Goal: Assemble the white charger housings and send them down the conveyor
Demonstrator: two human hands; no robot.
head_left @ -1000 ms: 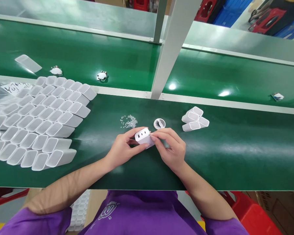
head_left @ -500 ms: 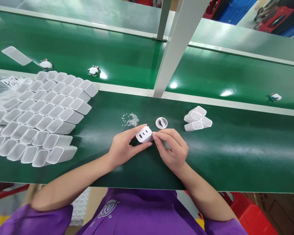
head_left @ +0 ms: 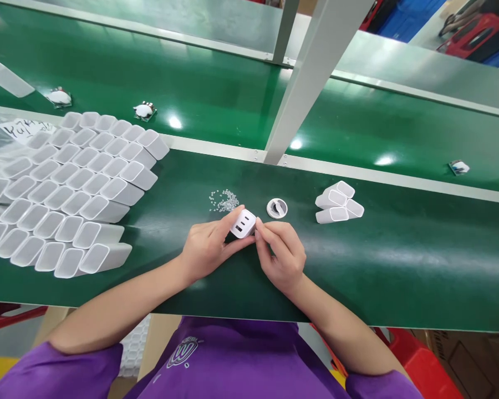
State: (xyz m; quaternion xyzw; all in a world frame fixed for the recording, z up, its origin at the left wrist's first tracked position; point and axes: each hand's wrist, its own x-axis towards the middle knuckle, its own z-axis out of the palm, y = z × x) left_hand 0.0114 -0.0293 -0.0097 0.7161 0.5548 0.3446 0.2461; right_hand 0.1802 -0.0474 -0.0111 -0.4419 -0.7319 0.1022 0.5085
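My left hand (head_left: 205, 244) is closed round a white USB charger (head_left: 242, 224), whose face with several port slots is turned up towards me. Thumb and fingers grip it from two sides. At the charger's right edge, my right hand (head_left: 281, 252) is pinched, its fingertips touching or very near the casing. Whatever is in that pinch is too small or hidden to make out. Just beyond the charger lies a scatter of small clear pieces (head_left: 225, 200). A round white roll or dish with a dark centre (head_left: 276, 208) sits beyond my right hand.
Many white open-ended casings (head_left: 79, 194) stand packed together at the left. Several more casings (head_left: 339, 202) lie to the right. Behind a metal rail and slanted post (head_left: 303, 83), a green belt (head_left: 216, 105) carries small circuit boards (head_left: 144, 111) and a flat translucent piece (head_left: 8, 79).
The boards and the flat piece on the far belt have shifted left. My hands have moved slightly left with the charger, the right fingertips still at its edge.
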